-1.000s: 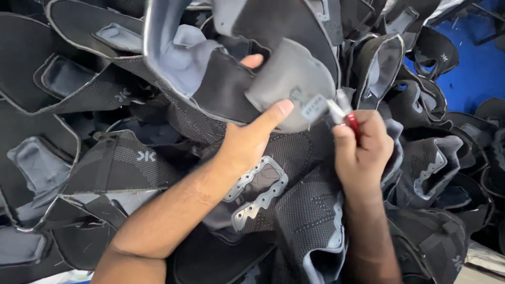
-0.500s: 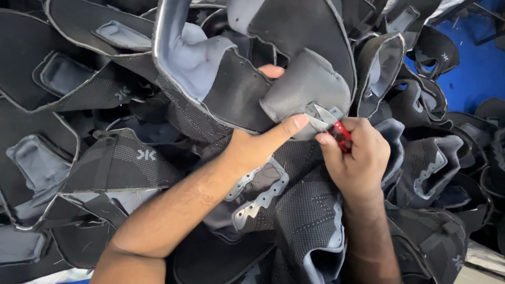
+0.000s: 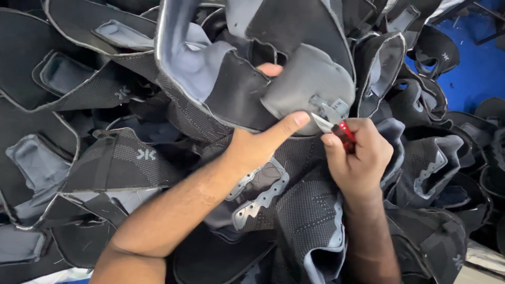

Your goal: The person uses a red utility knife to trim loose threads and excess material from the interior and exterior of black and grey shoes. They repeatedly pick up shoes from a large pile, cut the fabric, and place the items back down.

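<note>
My left hand (image 3: 260, 144) grips a black shoe upper (image 3: 231, 89) with pale grey lining, thumb behind it and forefinger stretched along the grey padded tongue (image 3: 310, 84). My right hand (image 3: 357, 155) is closed on small red-handled snips (image 3: 336, 128), whose metal blades touch a small grey tab at the tongue's lower edge. Both forearms reach up from the bottom of the view over a heap of similar uppers.
Black knit shoe uppers (image 3: 121, 158) with grey linings lie piled all around, overlapping each other. One with silver eyelet strips (image 3: 260, 197) sits under my wrists. A blue surface (image 3: 478, 58) shows at the upper right, and a pale edge at the bottom right corner.
The held upper has shifted slightly down and left. My right hand has brought the snips' blades up against the tab on the tongue.
</note>
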